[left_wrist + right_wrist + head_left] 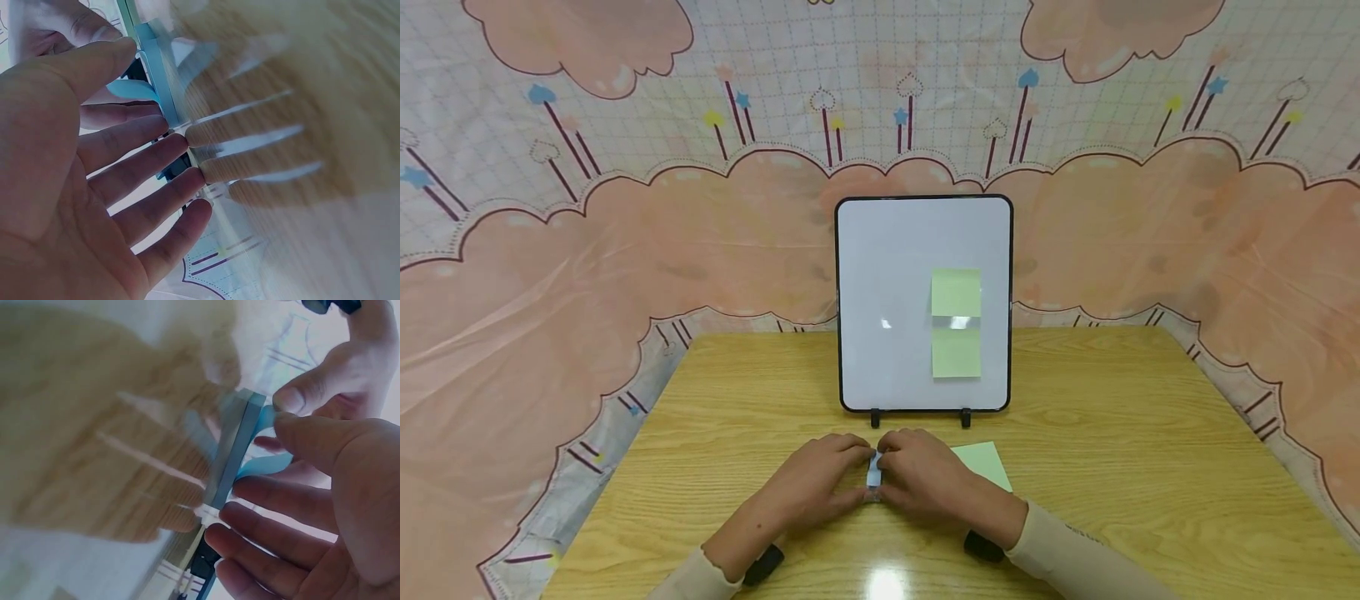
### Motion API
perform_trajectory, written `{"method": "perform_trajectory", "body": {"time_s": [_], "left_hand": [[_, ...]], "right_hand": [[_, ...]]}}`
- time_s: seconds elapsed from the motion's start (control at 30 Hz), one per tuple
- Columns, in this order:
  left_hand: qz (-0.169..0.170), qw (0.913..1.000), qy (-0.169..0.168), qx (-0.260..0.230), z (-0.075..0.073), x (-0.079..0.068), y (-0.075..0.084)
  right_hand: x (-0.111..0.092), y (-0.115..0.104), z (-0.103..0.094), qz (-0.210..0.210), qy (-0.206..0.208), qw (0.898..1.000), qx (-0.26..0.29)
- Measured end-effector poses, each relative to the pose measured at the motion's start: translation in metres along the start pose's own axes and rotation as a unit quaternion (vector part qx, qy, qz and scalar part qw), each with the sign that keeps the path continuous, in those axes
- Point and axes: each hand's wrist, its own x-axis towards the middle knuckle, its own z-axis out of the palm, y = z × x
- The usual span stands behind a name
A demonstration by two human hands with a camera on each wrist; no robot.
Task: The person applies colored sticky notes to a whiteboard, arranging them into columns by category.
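A small blue sticky note pad (874,477) lies on the table between the two hands. Its top sheet (269,464) bows up from the stack, as both wrist views show. The left hand (817,479) grips the pad's ends, thumb at the near edge and index finger at the far one. From the other side the right hand (927,473) holds the pad likewise, its thumb against the lifted sheet. The other fingers of both hands spread beside the pad, with tips close to the wood. Partly under the right hand lies a light green sticky note or pad (985,463).
A black-framed whiteboard (887,250) stands behind the hands on two small black feet (966,418). Two light green sticky notes (957,353) are stuck one above the other on its right half. Patterned cloth (745,233) surrounds the wooden table (1112,417) at the back and sides.
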Motion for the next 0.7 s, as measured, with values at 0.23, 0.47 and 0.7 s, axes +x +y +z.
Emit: {"method": "perform_trajectory", "body": {"time_s": [0.23,0.47,0.7], "left_hand": [[0.0,1.0,0.007,-0.002,0.001,-0.001,0.002],[-0.003,0.9999,0.015,-0.002,0.002,-0.001,0.002],[-0.01,0.9999,0.01,0.002,0.004,0.0,0.002]], "right_hand": [[0.003,0.001,-0.001,-0.004,-0.002,1.0,0.018],[0.01,-0.001,-0.002,-0.004,0.024,1.0,0.019],[0.016,-0.002,0.0,0.028,0.035,0.999,0.012]]}}
